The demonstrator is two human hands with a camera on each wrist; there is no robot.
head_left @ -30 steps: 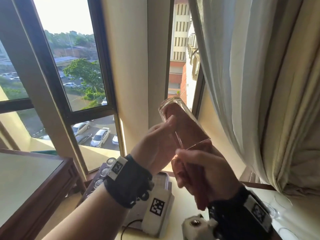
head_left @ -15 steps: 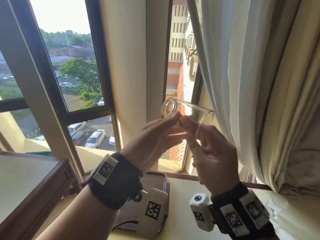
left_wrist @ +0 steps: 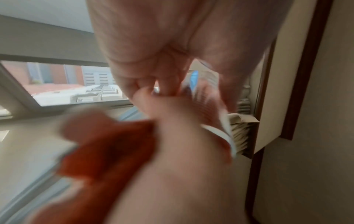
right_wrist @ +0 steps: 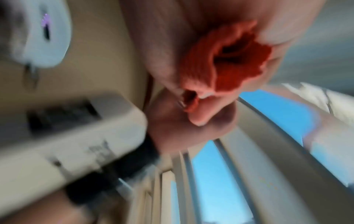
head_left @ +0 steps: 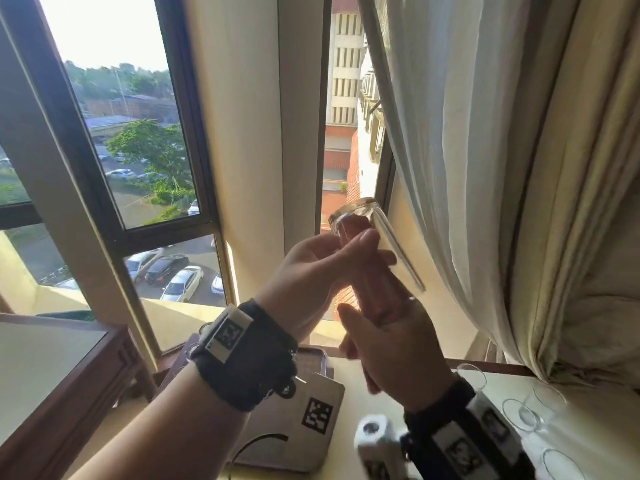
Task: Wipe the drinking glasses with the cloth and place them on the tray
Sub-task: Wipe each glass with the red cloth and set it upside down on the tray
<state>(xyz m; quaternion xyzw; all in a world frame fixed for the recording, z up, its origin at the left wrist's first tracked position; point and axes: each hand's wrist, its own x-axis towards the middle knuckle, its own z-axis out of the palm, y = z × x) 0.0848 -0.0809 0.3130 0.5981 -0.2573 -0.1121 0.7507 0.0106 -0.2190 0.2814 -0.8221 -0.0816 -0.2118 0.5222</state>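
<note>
A clear drinking glass [head_left: 389, 244] is held up before the window, tilted with its base up-left and its mouth down-right. My left hand [head_left: 322, 268] grips it round the upper wall, thumb across the front. A red cloth [head_left: 369, 275] is pushed up inside the glass, and my right hand [head_left: 398, 351] holds the cloth just below the mouth. The blurred right wrist view shows the bunched cloth [right_wrist: 239, 65] in my curled fingers. In the left wrist view the cloth [left_wrist: 107, 144] and the glass rim [left_wrist: 220, 131] lie below my palm. A grey tray [head_left: 313, 363] sits on the table behind my left wrist.
More clear glasses [head_left: 521, 414] stand on the pale table [head_left: 588, 427] at the lower right. A white curtain [head_left: 467, 150] hangs close to the right of the raised glass. A dark wooden cabinet [head_left: 69, 393] is at the lower left, window frames behind.
Half a second ago the cloth was out of the glass, which lay nearly level. Now my right hand has pushed the cloth back inside and the glass is tilted steeper.
</note>
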